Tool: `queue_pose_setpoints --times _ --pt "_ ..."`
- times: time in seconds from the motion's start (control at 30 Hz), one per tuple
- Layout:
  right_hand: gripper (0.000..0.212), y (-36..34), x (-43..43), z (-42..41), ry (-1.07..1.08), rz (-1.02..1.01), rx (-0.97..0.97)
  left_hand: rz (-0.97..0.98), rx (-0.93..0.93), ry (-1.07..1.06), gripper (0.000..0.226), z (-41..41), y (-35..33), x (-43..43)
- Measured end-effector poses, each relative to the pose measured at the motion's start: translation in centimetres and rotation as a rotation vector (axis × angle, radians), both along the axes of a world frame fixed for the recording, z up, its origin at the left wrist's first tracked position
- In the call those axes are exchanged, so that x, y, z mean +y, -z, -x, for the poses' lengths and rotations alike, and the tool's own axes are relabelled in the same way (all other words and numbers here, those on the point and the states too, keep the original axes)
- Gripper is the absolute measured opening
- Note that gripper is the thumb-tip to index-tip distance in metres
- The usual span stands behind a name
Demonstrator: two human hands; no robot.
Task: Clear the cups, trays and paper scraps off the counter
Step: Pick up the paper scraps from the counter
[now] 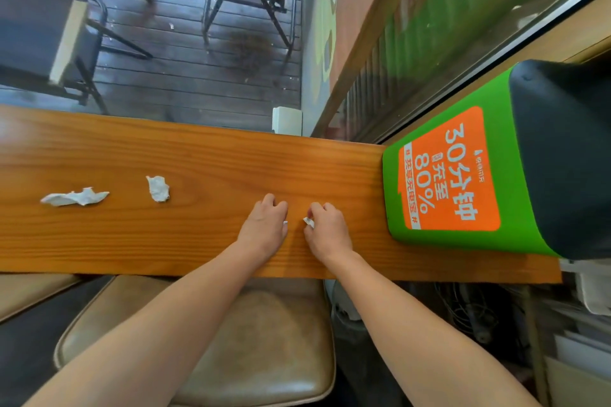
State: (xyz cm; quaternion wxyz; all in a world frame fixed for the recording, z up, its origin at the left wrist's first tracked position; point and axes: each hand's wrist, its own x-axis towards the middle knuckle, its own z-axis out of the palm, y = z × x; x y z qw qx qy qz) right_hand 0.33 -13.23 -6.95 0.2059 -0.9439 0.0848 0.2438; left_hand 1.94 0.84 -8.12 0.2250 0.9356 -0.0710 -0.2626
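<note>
Paper scrap [309, 222], pinched by right hand [327, 231] (thumb side)

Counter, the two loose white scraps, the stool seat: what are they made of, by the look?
Counter: wood or wood veneer, orange-brown, lacquered; long grain lines and soft glare.
Long scrap and small scrap: thin paper or tissue, matte white; crumpled, with ragged edges.
Seat: tan leather or imitation, cannot tell which; smooth sheen, creases.

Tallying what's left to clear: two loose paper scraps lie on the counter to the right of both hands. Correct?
No. The head view shows the long scrap and the crumpled scrap on the counter to the left of the left hand and right hand.
</note>
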Motion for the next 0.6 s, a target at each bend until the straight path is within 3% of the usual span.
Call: queue_pose_setpoints --times 0.23,0.6 --pt "0.002 -1.2 1.0 -0.1 -0.020 -0.051 0.145 -0.030 0.116 -0.029 0.011 0.5 -2.2 2.8" --pt "0.028 -5.8 8.4 -3.5 -0.202 -0.170 0.203 -0.172 0.112 -0.226 0.024 1.0 -7.0 11.7"
